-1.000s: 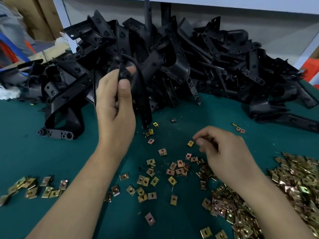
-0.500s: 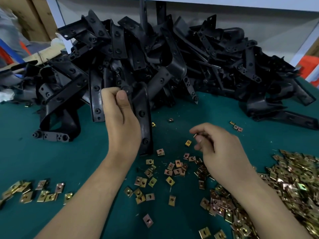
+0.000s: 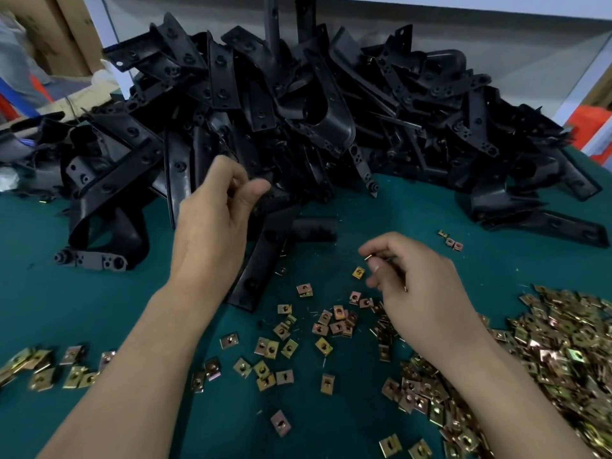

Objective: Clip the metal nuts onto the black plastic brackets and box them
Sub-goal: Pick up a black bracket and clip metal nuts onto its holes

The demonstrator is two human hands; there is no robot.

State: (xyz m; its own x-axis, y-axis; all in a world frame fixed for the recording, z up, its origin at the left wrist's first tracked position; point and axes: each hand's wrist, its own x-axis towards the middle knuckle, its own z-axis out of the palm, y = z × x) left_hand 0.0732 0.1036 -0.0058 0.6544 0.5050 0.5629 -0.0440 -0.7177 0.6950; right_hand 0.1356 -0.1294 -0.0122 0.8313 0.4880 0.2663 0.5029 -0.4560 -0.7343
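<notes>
Nut (image 3: 367, 258) sits pinched between my right hand's (image 3: 424, 293) thumb and forefinger, while my left hand (image 3: 212, 233), fingers loosely curled apart from the thumb, hovers over a black bracket (image 3: 256, 276).

A green table cover (image 3: 49, 309); a white metal post (image 3: 106, 44) stands upper left, an orange object (image 3: 591, 127) far right

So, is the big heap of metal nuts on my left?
No, the heap of metal nuts lies on the right, beside the right hand.
</notes>
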